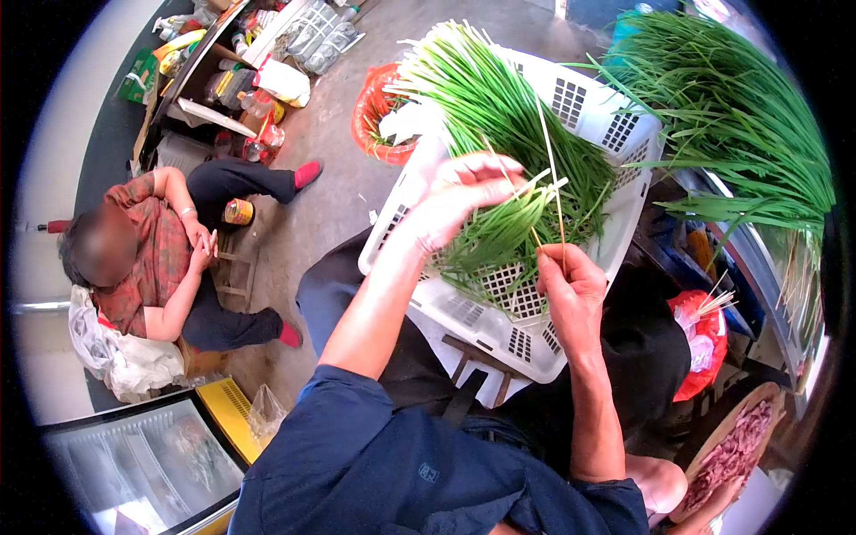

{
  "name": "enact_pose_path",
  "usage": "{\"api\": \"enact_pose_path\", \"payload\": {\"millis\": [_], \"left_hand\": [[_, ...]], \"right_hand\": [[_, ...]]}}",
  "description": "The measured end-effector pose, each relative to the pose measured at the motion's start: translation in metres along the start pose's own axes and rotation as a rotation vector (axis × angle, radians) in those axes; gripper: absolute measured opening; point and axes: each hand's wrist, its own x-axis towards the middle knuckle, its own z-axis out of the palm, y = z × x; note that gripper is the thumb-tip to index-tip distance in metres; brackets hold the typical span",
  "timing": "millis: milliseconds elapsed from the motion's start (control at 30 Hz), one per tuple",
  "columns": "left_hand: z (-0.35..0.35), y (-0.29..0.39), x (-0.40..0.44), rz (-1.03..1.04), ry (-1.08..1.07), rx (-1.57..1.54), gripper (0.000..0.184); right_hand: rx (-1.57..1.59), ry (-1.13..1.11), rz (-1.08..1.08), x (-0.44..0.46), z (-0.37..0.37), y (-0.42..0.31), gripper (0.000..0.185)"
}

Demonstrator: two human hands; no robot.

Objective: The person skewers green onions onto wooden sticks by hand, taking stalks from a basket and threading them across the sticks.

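Observation:
My left hand (468, 201) is closed round a small bunch of green chives (513, 218), whose pale cut ends point right. In my right hand (572, 290), thumb and fingers pinch the lower ends of two thin wooden skewers (553, 165). The skewers slant up at the bunch; whether both pass through it I cannot tell. Beneath both hands lies a white perforated plastic basket (637, 165) on my lap. A large heap of chives (499, 98) fills its far side, with loose leaves nearer me.
More long chives (731, 116) are piled at right. A red bag (700, 343) with skewers sits below them, beside a round tray of cut meat (736, 446). A red-lined bin (379, 111) stands beyond the basket. Another person (147, 241) sits at left, near a glass-topped freezer (147, 464).

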Motion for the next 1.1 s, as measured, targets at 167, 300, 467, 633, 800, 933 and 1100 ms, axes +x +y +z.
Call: {"api": "enact_pose_path", "payload": {"millis": [167,300,467,633,800,933,1100], "left_hand": [[-0.026,0.039,0.064,0.478,0.399,0.885,0.013],[-0.043,0.050,0.148,0.868,0.276,1.449,0.014],[-0.040,0.024,0.210,0.876,-0.348,2.074,0.023],[-0.047,0.006,0.231,0.791,-0.445,2.124,0.029],[-0.039,0.000,0.233,0.711,-0.368,2.183,0.045],[-0.016,-0.003,0.220,0.212,-0.392,2.298,0.057],[-0.020,-0.013,0.191,0.133,-0.625,2.416,0.056]], "right_hand": [[0.020,0.029,-0.034,0.001,-0.001,-0.009,0.014],[0.045,0.074,-0.015,0.000,-0.005,-0.010,0.013],[0.080,0.102,-0.026,0.002,-0.011,-0.009,0.012],[0.059,0.098,-0.032,0.000,-0.012,-0.010,0.011],[0.074,0.072,0.007,-0.002,-0.013,-0.015,0.011],[0.052,0.074,-0.022,-0.001,-0.014,-0.012,0.010],[0.051,0.066,-0.037,-0.003,-0.013,-0.011,0.010]]}}
